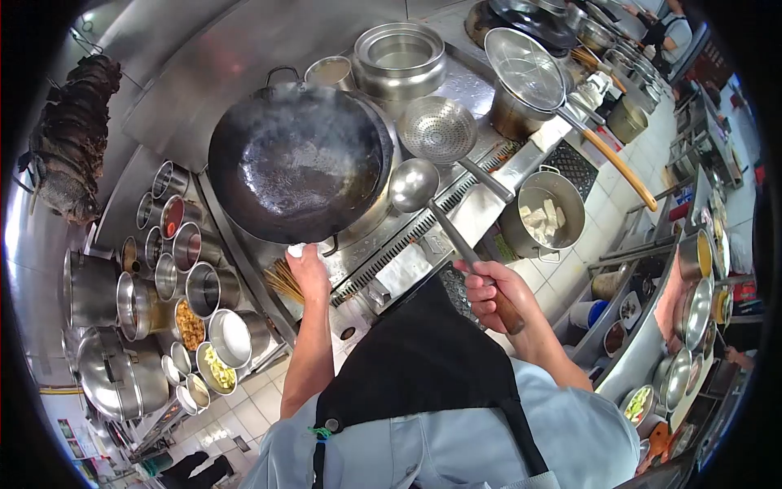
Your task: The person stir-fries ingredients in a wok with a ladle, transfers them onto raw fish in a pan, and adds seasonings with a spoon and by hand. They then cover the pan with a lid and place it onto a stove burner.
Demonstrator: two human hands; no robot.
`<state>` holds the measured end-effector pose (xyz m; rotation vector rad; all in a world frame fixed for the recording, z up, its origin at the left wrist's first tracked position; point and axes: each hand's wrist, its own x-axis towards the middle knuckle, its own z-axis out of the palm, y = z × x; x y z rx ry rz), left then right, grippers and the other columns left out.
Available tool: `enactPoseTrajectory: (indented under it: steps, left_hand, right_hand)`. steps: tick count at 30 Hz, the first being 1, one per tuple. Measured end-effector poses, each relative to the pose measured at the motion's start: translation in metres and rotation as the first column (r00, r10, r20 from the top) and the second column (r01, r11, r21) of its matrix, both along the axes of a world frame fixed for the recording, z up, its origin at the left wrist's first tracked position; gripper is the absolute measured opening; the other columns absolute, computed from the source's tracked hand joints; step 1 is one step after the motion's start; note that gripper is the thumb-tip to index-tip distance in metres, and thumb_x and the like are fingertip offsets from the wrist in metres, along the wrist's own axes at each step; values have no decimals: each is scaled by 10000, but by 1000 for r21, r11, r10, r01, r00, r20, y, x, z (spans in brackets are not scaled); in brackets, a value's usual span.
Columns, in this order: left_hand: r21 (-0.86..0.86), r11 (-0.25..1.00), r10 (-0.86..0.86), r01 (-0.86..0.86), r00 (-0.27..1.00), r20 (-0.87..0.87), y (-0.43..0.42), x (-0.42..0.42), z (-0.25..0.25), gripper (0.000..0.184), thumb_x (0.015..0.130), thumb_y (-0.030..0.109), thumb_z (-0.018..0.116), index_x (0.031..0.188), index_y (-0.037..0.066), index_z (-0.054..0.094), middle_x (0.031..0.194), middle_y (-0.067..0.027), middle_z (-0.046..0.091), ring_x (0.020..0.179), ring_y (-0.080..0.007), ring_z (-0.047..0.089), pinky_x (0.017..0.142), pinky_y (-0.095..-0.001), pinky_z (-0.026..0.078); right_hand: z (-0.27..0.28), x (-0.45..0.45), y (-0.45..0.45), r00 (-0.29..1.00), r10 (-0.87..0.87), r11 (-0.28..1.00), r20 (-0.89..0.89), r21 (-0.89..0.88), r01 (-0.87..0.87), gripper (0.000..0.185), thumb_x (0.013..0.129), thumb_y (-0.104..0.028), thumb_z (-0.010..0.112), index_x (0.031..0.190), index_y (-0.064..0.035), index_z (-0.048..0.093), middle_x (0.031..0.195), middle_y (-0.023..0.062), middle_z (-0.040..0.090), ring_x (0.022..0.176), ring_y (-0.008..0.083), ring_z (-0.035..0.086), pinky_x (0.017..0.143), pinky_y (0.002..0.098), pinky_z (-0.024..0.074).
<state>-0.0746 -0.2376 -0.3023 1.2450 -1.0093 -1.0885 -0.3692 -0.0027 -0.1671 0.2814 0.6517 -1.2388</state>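
Observation:
My left hand [310,275] is closed at the near edge of a large black wok [236,187], with a bit of white cloth [298,249] between the fingers and the rim. Steam rises from the wok, whose bottom looks wet and shiny. The wooden grip of a long metal ladle [414,185] is in my right hand [503,292], fingers wrapped round it. The ladle's bowl hangs just right of the wok, over the stove edge. Behind it, a perforated strainer [438,129] rests on the steel stove top.
Several seasoning tins, including a white-filled one [231,339], stand at left. A mesh skimmer [525,69] lies across a pot at upper right, its wooden handle sticking out. Below it stands a pot [570,204] with pale chunks. Other people work at far right.

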Motion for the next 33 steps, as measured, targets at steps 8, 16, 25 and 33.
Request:
enactPoseTrajectory:
  steps: [8,16,25,33]
  left_hand:
    - [-65,998,2,8,987,158,12,-11,5,352,888,63,554,1212,-66,505,1040,-105,650,916,-207,614,876,-323,484]
    - [-75,996,59,-42,970,237,23,-26,19,391,881,80,553,1232,-75,479,1055,-139,647,934,-242,621,899,-354,482]
    - [-122,992,29,-11,989,147,7,-15,-1,342,877,83,555,1181,-70,524,1062,-122,657,944,-239,625,916,-352,473]
    - [140,980,-92,143,941,-325,-38,3,-21,255,836,29,575,1085,-7,619,1046,-88,673,822,-213,644,737,-383,553]
  right_hand:
    - [2,6,-6,999,-40,999,29,19,40,320,1017,-186,530,1264,15,558,718,-49,508,507,-8,424,369,163,345]
    - [-1,0,-4,994,-42,999,97,17,40,352,1017,-184,522,1296,32,531,713,-40,507,494,-7,437,359,157,369]
    - [-21,-1,22,970,-67,996,234,-44,80,341,1009,-163,533,1298,17,531,730,-33,501,500,-4,447,369,162,387]
    - [-22,60,97,892,-287,923,350,-148,355,413,1028,-178,514,1384,27,478,745,-21,494,506,3,455,370,166,392]
